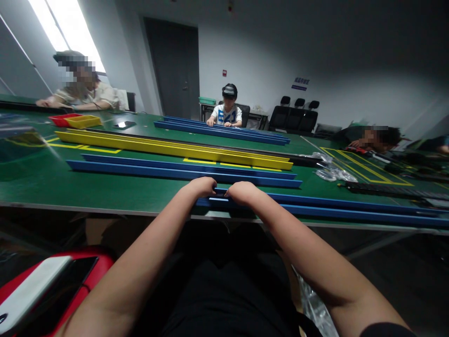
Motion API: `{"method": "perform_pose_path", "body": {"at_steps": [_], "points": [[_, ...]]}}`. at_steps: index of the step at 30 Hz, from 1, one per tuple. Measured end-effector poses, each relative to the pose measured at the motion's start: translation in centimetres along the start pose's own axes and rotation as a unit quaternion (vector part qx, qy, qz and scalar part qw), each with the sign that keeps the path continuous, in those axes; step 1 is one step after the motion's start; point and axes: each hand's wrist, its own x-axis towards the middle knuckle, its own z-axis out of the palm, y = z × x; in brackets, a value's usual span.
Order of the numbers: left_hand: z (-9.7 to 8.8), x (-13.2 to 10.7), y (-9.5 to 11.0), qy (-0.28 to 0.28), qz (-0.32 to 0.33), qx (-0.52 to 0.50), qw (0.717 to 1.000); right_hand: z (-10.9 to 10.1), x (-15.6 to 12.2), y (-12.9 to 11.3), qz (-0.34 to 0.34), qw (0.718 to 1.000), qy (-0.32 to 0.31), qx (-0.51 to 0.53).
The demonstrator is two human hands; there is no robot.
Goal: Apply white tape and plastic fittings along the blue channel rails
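A long blue channel lies along the near edge of the green table, running off to the right. Over its left end are both of my hands, close together. My left hand is closed, its fingertips bent down to the channel. My right hand is curled the same way a little to the right. Between them a short pale strip shows inside the channel. Most of the fingers are hidden behind the hands, so what they pinch cannot be made out.
Just beyond lie another blue channel and a long yellow channel. Clear plastic wrap sits at the right; red and yellow trays at the left. Several people sit around the table. A red stool stands lower left.
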Motion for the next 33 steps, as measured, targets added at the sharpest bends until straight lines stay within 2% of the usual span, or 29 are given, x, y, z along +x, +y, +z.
{"method": "perform_pose_path", "body": {"at_steps": [8, 14, 19, 23, 27, 30, 33], "points": [[0.0, 0.1, 0.5, -0.006, -0.004, 0.001, 1.0, 1.5, 0.3, 1.6, -0.033, 0.999, 0.018, 0.006], [0.1, 0.1, 0.9, -0.01, -0.002, 0.002, 1.0, 1.0, -0.9, 2.9, -0.039, 0.998, 0.021, 0.052], [0.1, 0.0, 1.0, -0.008, -0.005, -0.002, 1.0, 0.7, -1.5, 4.3, 0.053, 0.994, 0.072, 0.057], [0.1, -0.1, 0.9, -0.009, -0.008, -0.006, 1.0, 1.0, -2.1, 6.2, 0.102, 0.993, 0.045, 0.048], [0.1, -0.1, 0.9, -0.009, -0.011, -0.008, 1.0, 1.3, -2.8, 7.5, 0.08, 0.995, 0.021, 0.057], [0.1, -0.1, 0.9, -0.01, -0.015, -0.009, 1.0, 1.6, -3.0, 7.6, 0.07, 0.996, -0.001, 0.05], [0.2, -0.1, 0.8, -0.009, -0.02, -0.009, 1.0, 1.9, -2.8, 7.1, 0.093, 0.995, -0.012, 0.023]]}}
